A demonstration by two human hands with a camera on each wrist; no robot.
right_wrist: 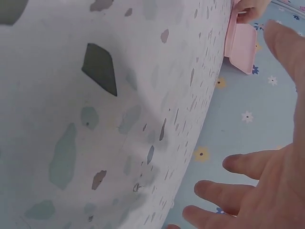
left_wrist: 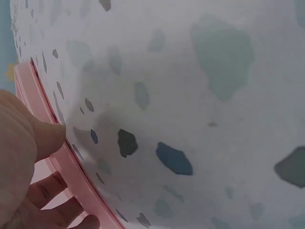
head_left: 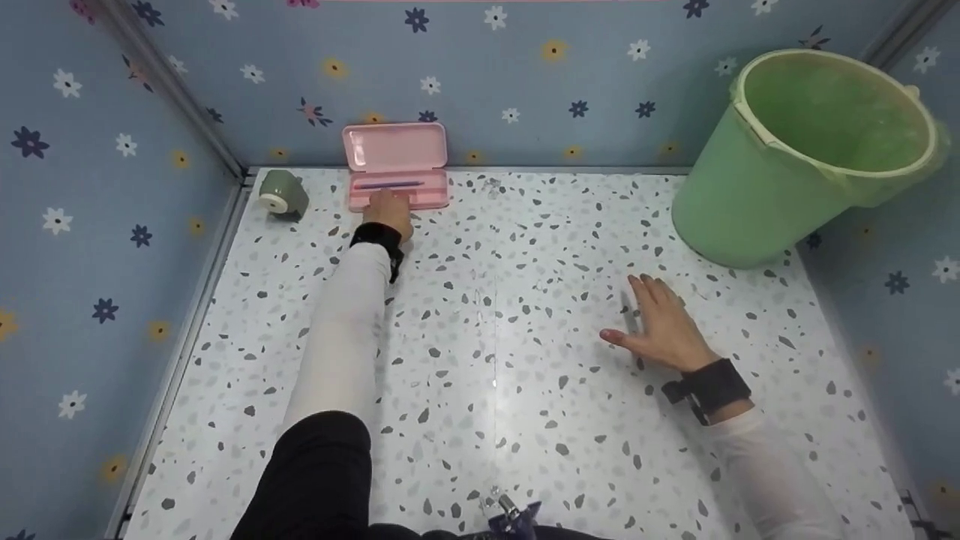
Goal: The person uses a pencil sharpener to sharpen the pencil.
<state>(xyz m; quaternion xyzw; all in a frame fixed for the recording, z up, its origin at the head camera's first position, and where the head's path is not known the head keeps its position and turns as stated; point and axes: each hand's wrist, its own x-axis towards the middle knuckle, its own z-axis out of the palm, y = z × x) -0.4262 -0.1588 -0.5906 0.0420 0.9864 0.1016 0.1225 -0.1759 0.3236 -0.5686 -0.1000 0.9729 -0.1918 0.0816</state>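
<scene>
A pink pencil case (head_left: 396, 147) stands open against the back wall, its lid raised. Inside its tray lies a bluish-purple pencil (head_left: 388, 184). My left hand (head_left: 388, 212) grips the case's front wall; in the left wrist view the thumb (left_wrist: 51, 138) presses the outside while the fingers (left_wrist: 50, 191) bend over the rim into the tray. Part of the tray is hidden under this hand. My right hand (head_left: 664, 326) is held over the right side of the table with nothing in it, fingers spread and thumb apart, as the right wrist view also shows.
A small grey-green object (head_left: 283, 193) with a pale round front sits in the back left corner. At the back right stands a tall green bin (head_left: 750, 187). Flowered walls (head_left: 510, 82) border the speckled white table (head_left: 517, 300).
</scene>
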